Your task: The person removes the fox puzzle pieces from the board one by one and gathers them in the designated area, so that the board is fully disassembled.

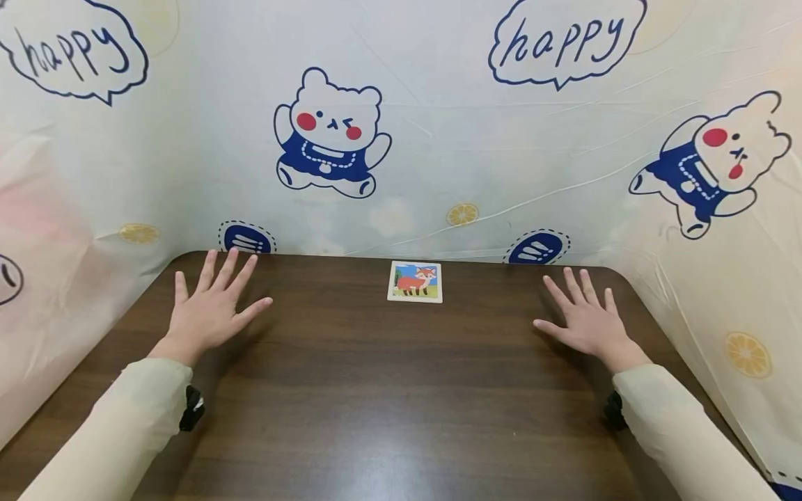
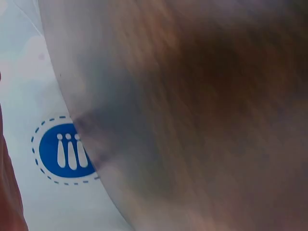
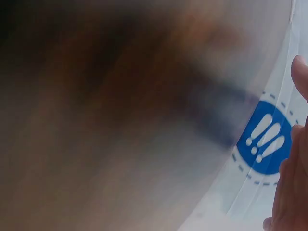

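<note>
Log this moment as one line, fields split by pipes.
left hand: open, fingers spread, empty | right hand: open, fingers spread, empty | fox picture: near table's far edge, between hands, untouched

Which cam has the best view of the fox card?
Head view: the fox card shows whole, face up near the far edge of the table, nothing covering it. Neither wrist view shows it, just tabletop, patterned backdrop and part of a hand.

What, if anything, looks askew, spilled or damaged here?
Nothing stands out. The fox card lies flat, apparently whole, near the far edge of the table; no spill shows. The left hand and right hand, fingers spread, hold nothing. The backdrop is merely creased.
</note>
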{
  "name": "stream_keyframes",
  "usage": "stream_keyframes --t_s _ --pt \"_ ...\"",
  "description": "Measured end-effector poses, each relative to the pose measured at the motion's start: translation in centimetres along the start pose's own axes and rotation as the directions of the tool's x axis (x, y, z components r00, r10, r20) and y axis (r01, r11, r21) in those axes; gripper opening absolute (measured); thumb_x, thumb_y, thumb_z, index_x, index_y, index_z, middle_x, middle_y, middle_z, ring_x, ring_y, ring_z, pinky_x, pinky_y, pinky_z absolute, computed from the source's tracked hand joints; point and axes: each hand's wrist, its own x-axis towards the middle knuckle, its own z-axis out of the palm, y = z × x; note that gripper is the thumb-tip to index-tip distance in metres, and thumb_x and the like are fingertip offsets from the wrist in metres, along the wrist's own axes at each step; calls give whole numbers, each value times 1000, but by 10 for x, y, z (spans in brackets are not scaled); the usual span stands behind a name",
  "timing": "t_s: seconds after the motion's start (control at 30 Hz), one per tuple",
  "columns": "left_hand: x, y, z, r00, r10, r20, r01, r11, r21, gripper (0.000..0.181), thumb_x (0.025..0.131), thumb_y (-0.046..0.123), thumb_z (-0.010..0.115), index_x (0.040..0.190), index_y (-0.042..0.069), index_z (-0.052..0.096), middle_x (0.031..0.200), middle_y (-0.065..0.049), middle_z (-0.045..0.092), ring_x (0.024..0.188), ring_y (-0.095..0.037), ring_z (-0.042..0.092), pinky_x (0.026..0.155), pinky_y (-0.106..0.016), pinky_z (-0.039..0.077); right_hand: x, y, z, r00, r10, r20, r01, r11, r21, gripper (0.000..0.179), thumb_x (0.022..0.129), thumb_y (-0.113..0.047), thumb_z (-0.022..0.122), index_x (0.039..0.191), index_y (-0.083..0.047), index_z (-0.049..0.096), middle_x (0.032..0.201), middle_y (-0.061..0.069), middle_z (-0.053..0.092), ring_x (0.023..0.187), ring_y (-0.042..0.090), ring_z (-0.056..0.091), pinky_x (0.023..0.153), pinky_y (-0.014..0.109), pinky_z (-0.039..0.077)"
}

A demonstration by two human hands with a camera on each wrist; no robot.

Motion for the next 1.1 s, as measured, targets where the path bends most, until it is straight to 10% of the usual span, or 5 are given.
stream_keyframes --t_s 1.1 --pt "79 115 31 965 229 126 -211 968 -137 83 98 59 47 162 22 10 169 -6 6 156 -34 -5 116 -70 -6 90 -106 13 978 -172 119 152 975 160 88 95 -64 49 162 -23 8 169 14 2 155 38 -3 115 72 8"
